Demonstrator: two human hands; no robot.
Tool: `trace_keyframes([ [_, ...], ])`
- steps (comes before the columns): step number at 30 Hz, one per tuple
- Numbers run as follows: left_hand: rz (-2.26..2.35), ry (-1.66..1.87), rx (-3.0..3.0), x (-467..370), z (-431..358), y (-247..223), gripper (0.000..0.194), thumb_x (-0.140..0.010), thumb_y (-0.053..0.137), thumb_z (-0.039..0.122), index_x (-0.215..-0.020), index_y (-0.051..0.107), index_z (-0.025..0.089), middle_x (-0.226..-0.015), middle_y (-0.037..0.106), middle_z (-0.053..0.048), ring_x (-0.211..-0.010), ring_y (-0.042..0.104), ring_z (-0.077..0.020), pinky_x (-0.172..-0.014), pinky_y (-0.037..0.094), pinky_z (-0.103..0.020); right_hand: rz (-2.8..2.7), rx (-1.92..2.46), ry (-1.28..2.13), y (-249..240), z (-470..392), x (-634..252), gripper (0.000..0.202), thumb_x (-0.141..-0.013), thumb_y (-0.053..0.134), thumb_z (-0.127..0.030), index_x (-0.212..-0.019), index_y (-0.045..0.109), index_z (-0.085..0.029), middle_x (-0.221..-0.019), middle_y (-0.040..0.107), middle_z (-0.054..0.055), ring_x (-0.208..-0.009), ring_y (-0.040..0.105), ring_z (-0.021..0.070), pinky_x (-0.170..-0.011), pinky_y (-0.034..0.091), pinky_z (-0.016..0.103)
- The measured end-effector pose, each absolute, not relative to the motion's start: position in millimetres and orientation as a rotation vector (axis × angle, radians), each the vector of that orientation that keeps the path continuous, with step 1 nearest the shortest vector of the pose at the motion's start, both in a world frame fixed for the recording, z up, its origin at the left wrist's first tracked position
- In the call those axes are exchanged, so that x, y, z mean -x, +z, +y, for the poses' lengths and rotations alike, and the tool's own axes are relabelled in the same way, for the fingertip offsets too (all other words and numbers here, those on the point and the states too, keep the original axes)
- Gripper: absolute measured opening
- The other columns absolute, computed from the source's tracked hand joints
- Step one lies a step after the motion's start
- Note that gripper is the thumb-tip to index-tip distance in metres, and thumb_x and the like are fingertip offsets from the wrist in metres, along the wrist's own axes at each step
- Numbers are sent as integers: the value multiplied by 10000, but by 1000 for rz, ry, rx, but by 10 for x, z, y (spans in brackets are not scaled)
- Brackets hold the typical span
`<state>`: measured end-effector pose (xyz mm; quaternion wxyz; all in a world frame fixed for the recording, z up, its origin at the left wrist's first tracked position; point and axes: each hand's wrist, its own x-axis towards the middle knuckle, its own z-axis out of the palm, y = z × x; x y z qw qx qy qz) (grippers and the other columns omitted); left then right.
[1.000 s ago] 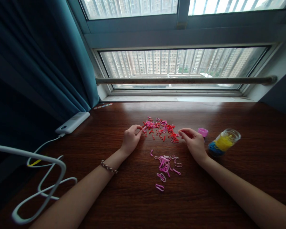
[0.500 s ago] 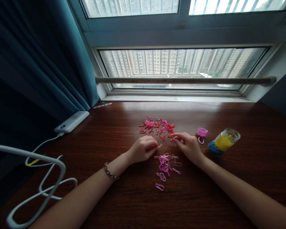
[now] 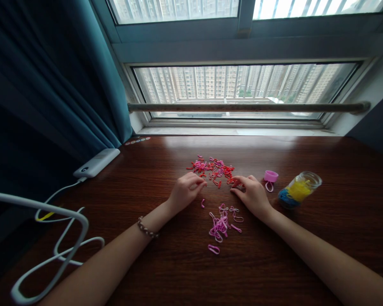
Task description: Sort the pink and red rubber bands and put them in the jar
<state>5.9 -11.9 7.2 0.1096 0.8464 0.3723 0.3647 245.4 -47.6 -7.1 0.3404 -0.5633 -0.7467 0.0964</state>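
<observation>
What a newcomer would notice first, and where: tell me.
First, the bright pile of red and pink loops mid-table, beyond a purplish-pink cluster on the dark table. Next, the glass jar, filled yellow above blue, to the right of the right hand.

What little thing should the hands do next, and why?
I'd probably have the right hand pick one pink band out of the far pile and bring it to the near pile. That hand looks open at the far pile's edge. Pink and red bands are mixed there, while the near pile shows pink ones and no red.
</observation>
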Motion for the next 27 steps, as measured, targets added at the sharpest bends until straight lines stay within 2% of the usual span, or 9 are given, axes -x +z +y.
trace_keyframes([
  [4, 1579, 1099, -2454, 163, 142, -3, 107, -777, 556, 262, -750, 615, 178, -759, 609, -37, -763, 526, -181, -719, 418, -309, -1972, 1378, 293, -91, -469, -2451, 310, -762, 566, -106, -1050, 560, -221, -764, 629, 11, -770, 521, 199, -719, 431, 325],
  [9, 1540, 893, -2553, 233, 219, -49, 142, -778, 560, 322, -824, 650, 222, -834, 604, -32, -822, 505, -187, -757, 405, -318, -1841, 1186, 331, -77, -504, -2394, 296, -797, 494, -88, -1076, 467, -185, -824, 574, 40, -794, 531, 184, -749, 430, 324],
  [13, 1510, 815, -2567, 218, 218, -67, 114, -794, 544, 279, -796, 646, 227, -867, 613, -24, -850, 499, -185, -772, 399, -321, -1787, 994, 418, -64, -567, -2343, 267, -833, 439, -95, -1082, 414, -187, -843, 541, 42, -779, 546, 159, -739, 443, 300],
  [22, 1550, 988, -2494, 234, 220, -48, 92, -740, 615, 277, -763, 602, 189, -830, 603, -33, -848, 511, -194, -765, 412, -320, -1924, 843, 325, 59, -709, -2317, 275, -780, 497, -83, -1040, 482, -171, -724, 472, 12, -648, 480, 135, -633, 430, 273],
  [27, 1612, 1002, -2469, 234, 214, -49, 75, -735, 614, 249, -756, 598, 179, -805, 592, -36, -819, 510, -191, -746, 417, -316, -1997, 840, 352, 39, -716, -2298, 232, -793, 474, -101, -1008, 505, -185, -759, 468, 21, -606, 462, 120, -570, 421, 248],
])
